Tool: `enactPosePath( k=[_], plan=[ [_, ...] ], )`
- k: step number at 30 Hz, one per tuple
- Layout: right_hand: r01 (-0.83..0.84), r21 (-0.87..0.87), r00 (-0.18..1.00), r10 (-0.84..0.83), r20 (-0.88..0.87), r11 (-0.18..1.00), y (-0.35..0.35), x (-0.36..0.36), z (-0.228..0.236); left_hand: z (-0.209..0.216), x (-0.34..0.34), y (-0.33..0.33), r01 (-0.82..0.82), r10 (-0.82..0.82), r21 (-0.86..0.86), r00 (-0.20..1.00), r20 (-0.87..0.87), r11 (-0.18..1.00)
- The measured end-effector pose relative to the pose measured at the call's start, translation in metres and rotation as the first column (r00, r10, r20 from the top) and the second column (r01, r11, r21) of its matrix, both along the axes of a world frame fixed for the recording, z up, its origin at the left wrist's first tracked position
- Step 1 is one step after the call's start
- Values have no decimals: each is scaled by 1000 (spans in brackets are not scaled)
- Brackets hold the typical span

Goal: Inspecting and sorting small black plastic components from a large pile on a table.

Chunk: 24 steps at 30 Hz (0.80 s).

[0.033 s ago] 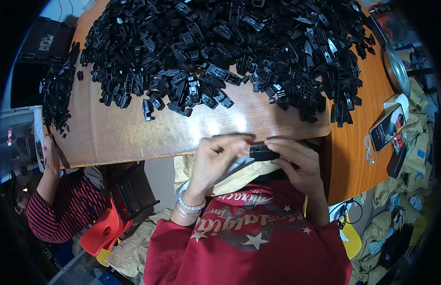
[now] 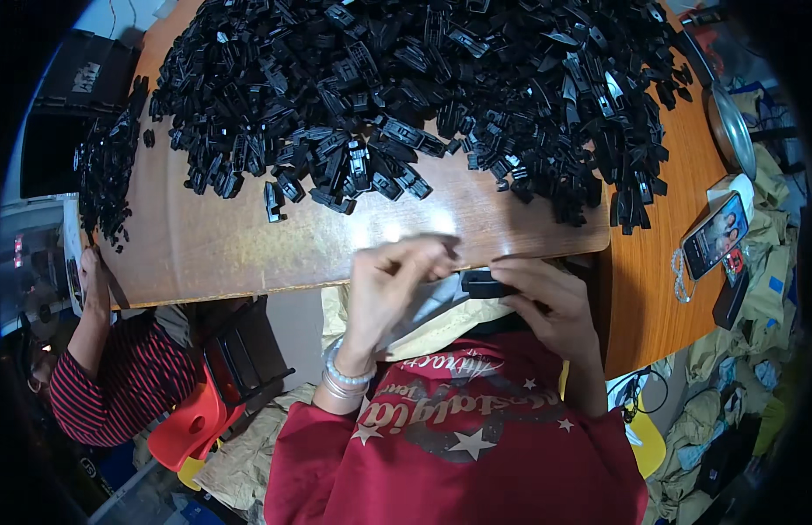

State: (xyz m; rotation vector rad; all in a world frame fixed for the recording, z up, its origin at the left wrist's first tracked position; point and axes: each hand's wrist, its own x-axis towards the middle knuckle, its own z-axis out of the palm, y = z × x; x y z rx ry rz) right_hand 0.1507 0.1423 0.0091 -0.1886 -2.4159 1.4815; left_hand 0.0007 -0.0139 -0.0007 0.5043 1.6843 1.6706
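My right hand (image 2: 550, 302) holds a small oblong black plastic part (image 2: 481, 284) between thumb and fingers, just off the table's front edge. To its left, my left hand (image 2: 393, 284) has its fingers curled toward the thumb, a short gap away from that part. Motion smears these fingertips; a dark streak shows at them, and whether it is a small piece cannot be told. Beyond both hands a large heap of black plastic parts (image 2: 353, 79) covers the far side of the wooden table (image 2: 240, 245). A few loose pieces lie along the heap's near edge.
At the right, a phone (image 2: 716, 234) leans on a stand beside a beaded strap (image 2: 682, 278). A metal bowl (image 2: 731, 131) is behind it. Another person in a striped sleeve (image 2: 130, 381) sits at the left, by a smaller black pile (image 2: 108, 175) and a red chair (image 2: 191, 424).
My left hand has shifted slightly left, away from the black part. My right hand keeps its hold on the part, which has tilted or dropped a little. The phone's picture differs.
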Motion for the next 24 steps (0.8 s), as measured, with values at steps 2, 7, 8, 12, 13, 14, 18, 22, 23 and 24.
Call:
enactPosePath(
  k=[2,7,8,12,13,14,18,22,23,24],
  plan=[
    [-49,-14,992,51,119,999,-3,1,-1,-1,-15,5,-231,129,-160,868,-479,960],
    [58,75,997,-61,37,995,-1,-7,-15,6,-35,18,-278,-181,-317,422,-888,907],
    [146,139,988,-139,-62,979,3,-11,-19,7,-37,21,-304,-275,-371,313,-909,877],
    [458,419,888,-423,-181,784,14,-34,-22,3,-38,30,-302,-410,-450,191,-892,840],
    [510,457,859,-457,-229,729,15,-41,-24,3,-38,30,-293,-416,-451,176,-892,843],
    [511,458,859,-458,-229,728,17,-46,-24,3,-38,30,-291,-415,-450,176,-893,844],
    [487,603,856,-482,-187,631,16,-56,-23,13,-33,25,-208,-454,-496,218,-864,843],
    [429,620,892,-417,-174,657,11,-56,-27,21,-27,21,-40,-480,-530,369,-796,847],
    [407,628,906,-378,-188,663,9,-55,-28,21,-27,21,24,-476,-523,454,-754,852],
    [411,617,908,-358,-216,671,7,-55,-28,20,-26,21,34,-456,-511,506,-732,859]
  ],
)
